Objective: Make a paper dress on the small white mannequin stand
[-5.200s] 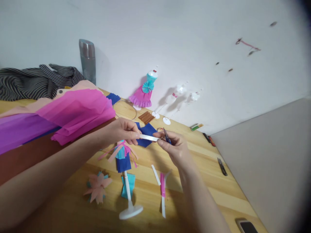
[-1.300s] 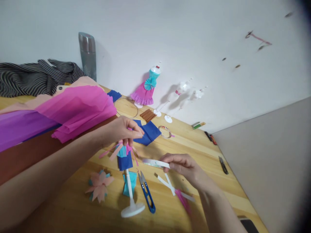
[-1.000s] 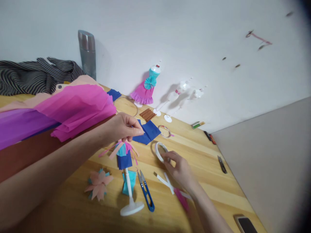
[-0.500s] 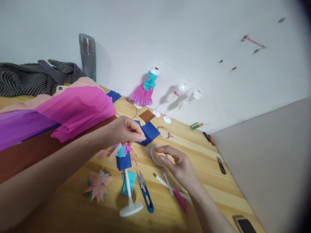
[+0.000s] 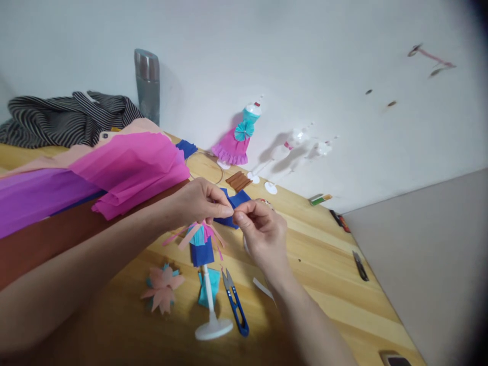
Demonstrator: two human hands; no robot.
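Note:
My left hand (image 5: 208, 203) is closed in a pinch above a small mannequin stand dressed in blue, turquoise and pink paper (image 5: 202, 249). My right hand (image 5: 263, 223) also pinches, its fingertips meeting those of the left. Whatever lies between the fingertips is too small to make out. The stand's white round base (image 5: 214, 329) rests on the table. Blue-handled thread snips (image 5: 236, 305) lie to its right, with a turquoise paper piece (image 5: 213, 287) behind the stem. A peach paper flower (image 5: 163, 288) is on the left. Blue paper (image 5: 240, 198) shows behind my hands.
Pink crepe paper (image 5: 141, 162) and purple paper (image 5: 49, 198) spread over the left side. Along the wall stand a dressed mannequin (image 5: 236, 142), two bare ones and a grey bottle (image 5: 148, 86). A utility knife (image 5: 360, 266) lies near the right edge, a phone (image 5: 394, 359) at lower right.
My right hand has moved left and up from beside the white tape roll to meet my left hand, and its fingers have closed. The view has shifted slightly.

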